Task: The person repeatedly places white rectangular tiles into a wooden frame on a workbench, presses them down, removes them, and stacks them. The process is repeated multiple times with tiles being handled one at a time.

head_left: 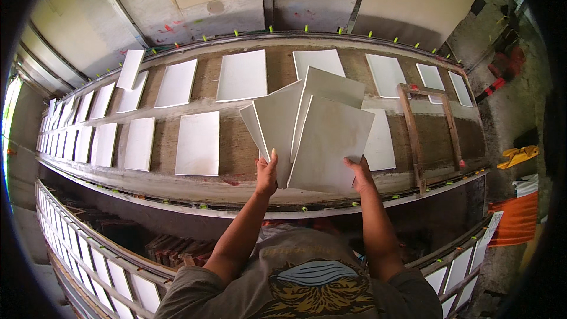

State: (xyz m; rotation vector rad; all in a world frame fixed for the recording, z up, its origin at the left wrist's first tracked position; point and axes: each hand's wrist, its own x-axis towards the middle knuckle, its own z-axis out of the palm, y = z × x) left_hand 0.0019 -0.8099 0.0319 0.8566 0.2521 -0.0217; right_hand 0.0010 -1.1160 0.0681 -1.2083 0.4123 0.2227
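Observation:
Both hands hold a fanned stack of white rectangular panels (pixel 331 142) above the long table. My left hand (pixel 267 174) is closed on the stack's lower left edge, its thumb lying over the front. At the lower right side, my right hand (pixel 359 175) grips the front panel with its thumb on the face and its fingers hidden behind. The panels overlap and spread out at the top. Just left of the stack a single white panel (pixel 198 143) lies flat on the table; another panel (pixel 381 140) shows partly behind the stack's right side.
Two rows of white panels run along the long brown table (pixel 248 136), edged with small green pegs (pixel 271 28). A wooden frame (pixel 412 136) stands on its right part. Behind me, lower racks (pixel 100 242) hold more panels. An orange cloth (pixel 515 218) hangs at far right.

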